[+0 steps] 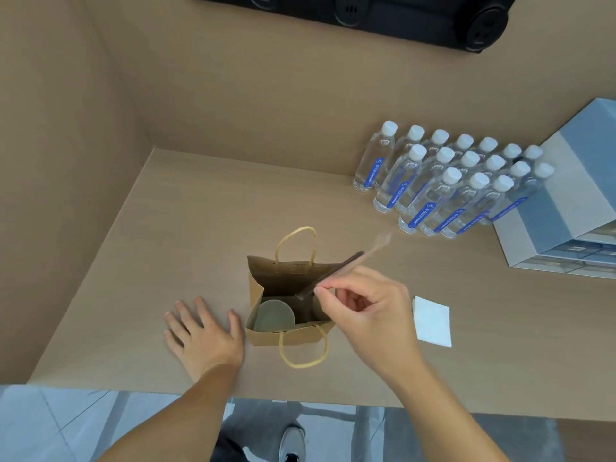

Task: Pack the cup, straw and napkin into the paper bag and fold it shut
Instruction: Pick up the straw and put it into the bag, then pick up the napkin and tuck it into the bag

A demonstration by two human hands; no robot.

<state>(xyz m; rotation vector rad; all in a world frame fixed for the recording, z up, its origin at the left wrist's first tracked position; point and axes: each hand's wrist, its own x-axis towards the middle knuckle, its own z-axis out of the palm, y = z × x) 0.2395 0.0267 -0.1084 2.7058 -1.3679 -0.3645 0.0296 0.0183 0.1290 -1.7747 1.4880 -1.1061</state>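
A small brown paper bag [266, 336] with yellow cord handles stands open on the tan counter. The cup [274, 315] sits inside it at the left, its pale lid facing up. My right hand [363, 311] pinches a wrapped dark straw [340, 270] over the bag's mouth; the straw slants up to the right and its lower tip is just inside the opening. My left hand [203, 331] lies flat on the counter, fingers spread, its thumb against the bag's left side. A folded white napkin [432, 321] lies on the counter to the right of my right hand.
Several water bottles [443, 181] with white caps stand in rows at the back right. A grey-blue box [573, 208] sits beside them at the right edge. Walls close the counter at the left and back. The counter's front edge [300, 395] runs below my wrists.
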